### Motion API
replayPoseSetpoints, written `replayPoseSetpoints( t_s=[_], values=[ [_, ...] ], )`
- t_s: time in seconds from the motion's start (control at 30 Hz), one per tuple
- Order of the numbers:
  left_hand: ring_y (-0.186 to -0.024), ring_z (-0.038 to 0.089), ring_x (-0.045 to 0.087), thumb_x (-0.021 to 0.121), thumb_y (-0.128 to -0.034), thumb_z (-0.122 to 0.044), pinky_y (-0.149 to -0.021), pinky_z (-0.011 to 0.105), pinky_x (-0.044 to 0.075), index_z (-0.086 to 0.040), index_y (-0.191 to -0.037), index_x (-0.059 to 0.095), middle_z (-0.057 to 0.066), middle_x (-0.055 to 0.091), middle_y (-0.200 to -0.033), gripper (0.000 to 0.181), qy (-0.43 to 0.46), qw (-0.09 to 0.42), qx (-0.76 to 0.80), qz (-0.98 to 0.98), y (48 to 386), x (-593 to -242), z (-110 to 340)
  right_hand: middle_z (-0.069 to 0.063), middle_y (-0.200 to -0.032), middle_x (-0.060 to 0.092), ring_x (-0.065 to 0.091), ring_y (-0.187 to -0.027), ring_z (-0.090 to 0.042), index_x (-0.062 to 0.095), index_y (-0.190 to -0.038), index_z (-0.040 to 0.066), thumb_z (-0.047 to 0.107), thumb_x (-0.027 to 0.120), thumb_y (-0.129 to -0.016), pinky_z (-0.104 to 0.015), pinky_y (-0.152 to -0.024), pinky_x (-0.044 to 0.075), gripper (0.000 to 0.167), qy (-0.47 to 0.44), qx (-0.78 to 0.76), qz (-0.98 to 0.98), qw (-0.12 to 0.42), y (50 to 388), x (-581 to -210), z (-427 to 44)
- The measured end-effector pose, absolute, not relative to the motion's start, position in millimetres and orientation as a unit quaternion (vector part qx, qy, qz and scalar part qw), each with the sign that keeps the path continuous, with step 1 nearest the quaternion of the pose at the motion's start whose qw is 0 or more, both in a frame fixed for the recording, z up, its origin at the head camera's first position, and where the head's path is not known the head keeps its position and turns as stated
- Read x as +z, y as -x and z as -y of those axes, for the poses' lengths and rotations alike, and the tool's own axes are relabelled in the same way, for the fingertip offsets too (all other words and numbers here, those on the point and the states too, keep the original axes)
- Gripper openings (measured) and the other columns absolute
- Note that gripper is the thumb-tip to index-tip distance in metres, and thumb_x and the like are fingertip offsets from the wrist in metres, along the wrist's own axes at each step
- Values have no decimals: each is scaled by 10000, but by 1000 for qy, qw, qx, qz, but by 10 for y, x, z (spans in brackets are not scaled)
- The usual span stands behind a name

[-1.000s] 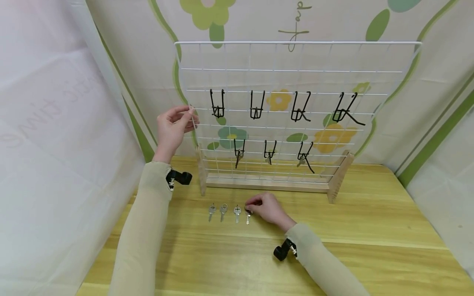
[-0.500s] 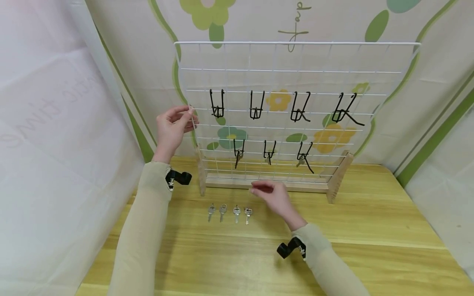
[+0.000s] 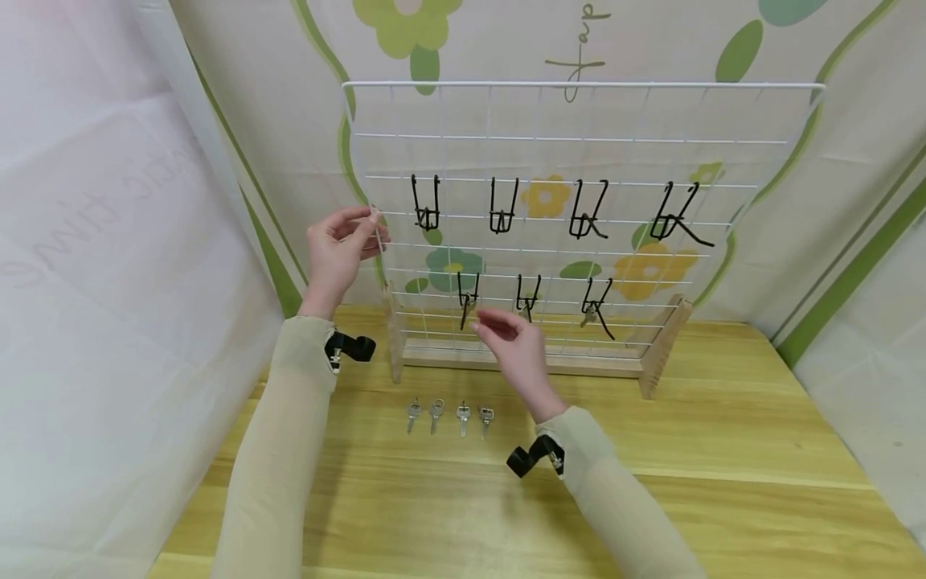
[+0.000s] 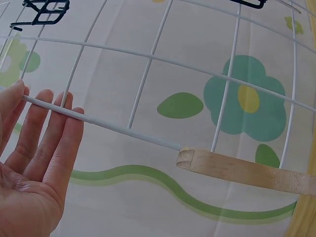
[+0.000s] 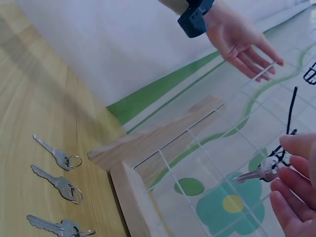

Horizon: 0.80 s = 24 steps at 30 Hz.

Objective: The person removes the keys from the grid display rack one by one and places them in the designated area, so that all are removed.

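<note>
My left hand (image 3: 338, 256) pinches the left edge wire of a white wire grid rack (image 4: 129, 132), the thumb in front and the other fingers behind. My right hand (image 3: 517, 354) is raised before the lower row of black hooks, its thumb and fingers parted. Close to its fingertips, a silver key (image 5: 266, 169) hangs at the lower left hook (image 3: 467, 289); the right wrist view does not settle whether they touch it. More keys hang on the lower middle hook (image 3: 527, 291), partly behind the hand, and the lower right hook (image 3: 595, 299).
Several silver keys lie in a row on the wooden table, including a ringed key (image 3: 437, 412) and the rightmost key (image 3: 486, 418). Wooden feet (image 3: 665, 347) carry the grid. An upper row of black hooks (image 3: 501, 211) spans it. Patterned cloth (image 3: 217, 362) hangs behind and beside.
My right hand has left the rightmost key on the table and risen to the lower left hook. The left hand stays on the grid's edge.
</note>
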<state>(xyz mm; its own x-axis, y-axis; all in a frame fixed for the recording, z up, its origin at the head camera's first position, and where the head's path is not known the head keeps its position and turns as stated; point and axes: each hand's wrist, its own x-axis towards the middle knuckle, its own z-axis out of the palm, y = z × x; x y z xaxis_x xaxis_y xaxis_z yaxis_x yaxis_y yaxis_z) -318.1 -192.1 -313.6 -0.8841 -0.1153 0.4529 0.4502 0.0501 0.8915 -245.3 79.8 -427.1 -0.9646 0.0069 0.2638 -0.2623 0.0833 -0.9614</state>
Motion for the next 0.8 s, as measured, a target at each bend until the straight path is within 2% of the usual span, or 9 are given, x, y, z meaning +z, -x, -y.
replayPoseSetpoints(
  t_s=[0.17, 0.27, 0.4, 0.67, 0.8],
  values=[
    [-843, 284, 749, 749, -956, -263, -756, 322, 624, -49, -1114, 748, 181, 739, -960, 266, 118, 208, -681, 692, 3176, -3140, 1922, -102, -1151, 720, 681, -1022, -221, 721, -1198, 3, 133, 793, -924, -293, -863, 586, 312, -79, 676, 721, 131, 2594, -4328, -688],
    [-836, 255, 752, 748, -958, -251, -769, 332, 622, -51, -1118, 748, 201, 735, -978, 256, 121, 206, -685, 689, 3174, -3138, 1921, -100, -1122, 728, 689, -990, -214, 744, -1165, 36, 126, 792, -924, -292, -839, 591, 262, -71, 676, 717, 156, 2648, -4345, -632],
    [-837, 268, 750, 747, -960, -245, -773, 338, 622, -47, -1121, 748, 222, 730, -994, 255, 123, 206, -683, 689, 3173, -3129, 1916, -19, -1051, 745, 694, -929, -187, 775, -1107, 100, 121, 788, -924, -276, -790, 591, 184, -60, 669, 719, 181, 2714, -4350, -580],
    [-835, 262, 751, 748, -957, -261, -758, 324, 624, -44, -1117, 747, 237, 726, -1000, 270, 120, 207, -680, 693, 3178, -3130, 1911, -6, -955, 758, 697, -834, -172, 799, -1030, 81, 149, 774, -944, -236, -694, 564, 113, -59, 654, 725, 210, 2793, -4362, -524],
    [-851, 304, 747, 745, -960, -254, -756, 322, 624, -46, -1118, 749, 234, 726, -993, 261, 124, 208, -682, 690, 3173, -3134, 1916, -3, -940, 757, 694, -820, -169, 803, -1014, 87, 171, 777, -944, -238, -679, 560, 112, -52, 653, 725, 212, 2803, -4364, -517]
  ],
)
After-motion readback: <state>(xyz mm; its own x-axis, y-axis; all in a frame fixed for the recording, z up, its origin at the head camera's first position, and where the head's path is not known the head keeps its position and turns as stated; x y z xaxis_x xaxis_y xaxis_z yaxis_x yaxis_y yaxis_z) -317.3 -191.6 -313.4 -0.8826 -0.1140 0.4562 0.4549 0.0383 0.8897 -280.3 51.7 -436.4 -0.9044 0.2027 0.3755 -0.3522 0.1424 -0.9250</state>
